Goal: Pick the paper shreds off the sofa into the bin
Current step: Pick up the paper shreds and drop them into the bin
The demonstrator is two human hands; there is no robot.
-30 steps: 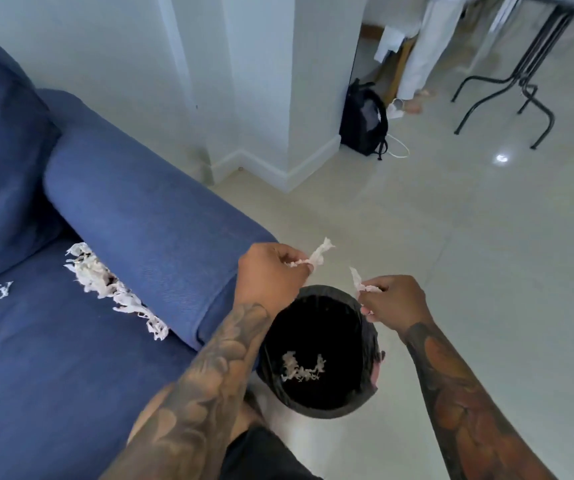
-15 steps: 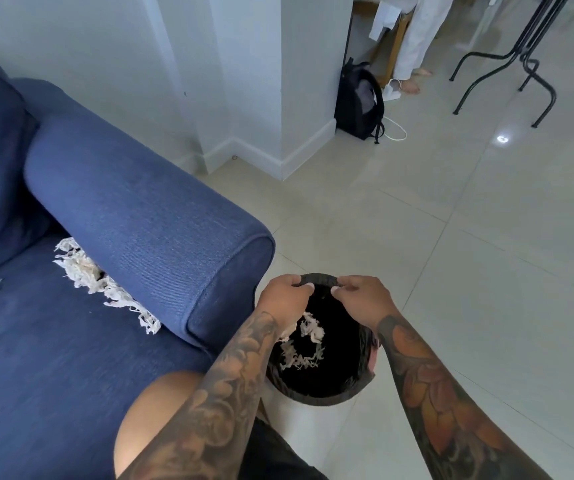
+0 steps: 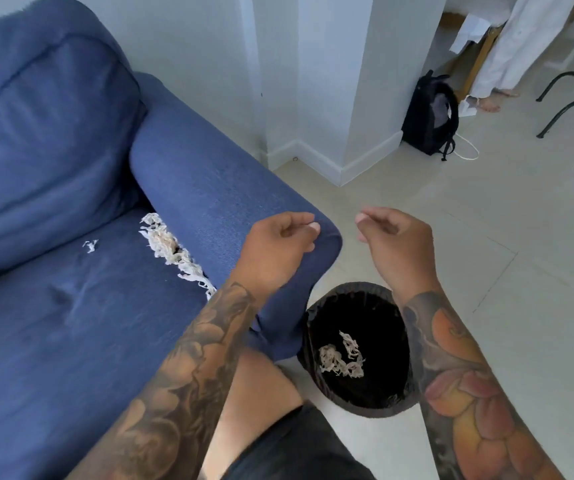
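Both hands empty: left hand (image 3: 280, 242) and right hand (image 3: 394, 237) hover with fingers loosely curled, gripping nothing. The shred pile (image 3: 174, 252) lies on the sofa (image 3: 71, 323) seat, tucked against the armrest (image 3: 226, 199). Its long axis runs roughly 11 to 5 o'clock. One stray shred (image 3: 90, 245) sits at the pile's 9 o'clock. Judged weightless, soft, tangled, prone to shedding: pinch a clump mid-pile, not at the fringe. The bin (image 3: 358, 348), at your 6 o'clock below the right hand, holds some shreds.
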